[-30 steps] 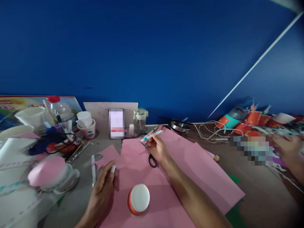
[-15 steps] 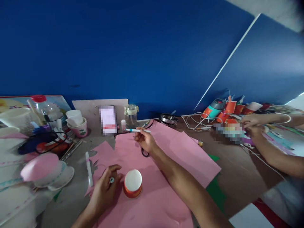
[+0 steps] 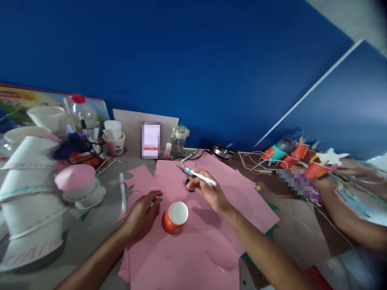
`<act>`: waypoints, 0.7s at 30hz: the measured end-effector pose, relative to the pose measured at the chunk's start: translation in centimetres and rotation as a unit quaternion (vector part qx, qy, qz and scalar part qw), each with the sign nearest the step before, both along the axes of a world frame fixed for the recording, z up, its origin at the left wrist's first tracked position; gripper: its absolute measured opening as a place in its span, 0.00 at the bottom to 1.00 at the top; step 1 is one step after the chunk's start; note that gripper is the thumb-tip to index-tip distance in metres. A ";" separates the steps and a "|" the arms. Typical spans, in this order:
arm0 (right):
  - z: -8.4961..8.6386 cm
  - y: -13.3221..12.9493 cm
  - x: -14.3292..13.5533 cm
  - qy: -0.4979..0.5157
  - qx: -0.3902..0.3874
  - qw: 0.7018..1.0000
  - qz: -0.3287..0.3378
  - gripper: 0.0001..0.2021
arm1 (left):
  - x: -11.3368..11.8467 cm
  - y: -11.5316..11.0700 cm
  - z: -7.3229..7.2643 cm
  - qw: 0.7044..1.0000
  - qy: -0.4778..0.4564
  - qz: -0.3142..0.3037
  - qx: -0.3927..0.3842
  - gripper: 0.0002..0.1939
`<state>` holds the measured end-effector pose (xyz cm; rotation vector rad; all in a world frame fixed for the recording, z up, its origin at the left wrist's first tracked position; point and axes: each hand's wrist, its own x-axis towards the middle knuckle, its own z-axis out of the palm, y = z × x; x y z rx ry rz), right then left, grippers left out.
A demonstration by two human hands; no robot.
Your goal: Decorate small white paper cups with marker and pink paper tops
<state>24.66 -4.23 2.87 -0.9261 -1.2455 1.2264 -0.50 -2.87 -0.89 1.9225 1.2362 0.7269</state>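
My right hand (image 3: 208, 189) grips a white marker (image 3: 203, 176) with a teal end pointing left. Just below that hand, scissors (image 3: 190, 184) with black handles lie on pink paper (image 3: 187, 257). My left hand (image 3: 147, 209) rests on the paper, fingers curled around a small white-and-teal piece that looks like a marker cap (image 3: 151, 204). Between my hands, nearer the left, is a red paper cup (image 3: 174, 219), its white round end facing up. Left of my left hand lies another white marker (image 3: 123, 192).
Decorated white paper cups (image 3: 33, 209) and a pink cone (image 3: 71, 177) crowd the left. A phone (image 3: 151, 140), a glue stick (image 3: 168, 150) and a clear bottle (image 3: 180, 139) stand behind the paper. At right, a co-worker's hands (image 3: 326, 181) work near cables (image 3: 250, 161) and red cups.
My right hand with the marker has come back toward me and right, beside the scissors. The view has shifted. The co-worker's hands now hold a white star-like shape by a red cup.
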 end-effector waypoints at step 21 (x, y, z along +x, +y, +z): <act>-4.6 -4.1 -3.0 -0.120 -0.015 0.983 0.135 0.50 | -0.4 0.4 -1.3 0.994 -0.019 -0.012 0.111 0.12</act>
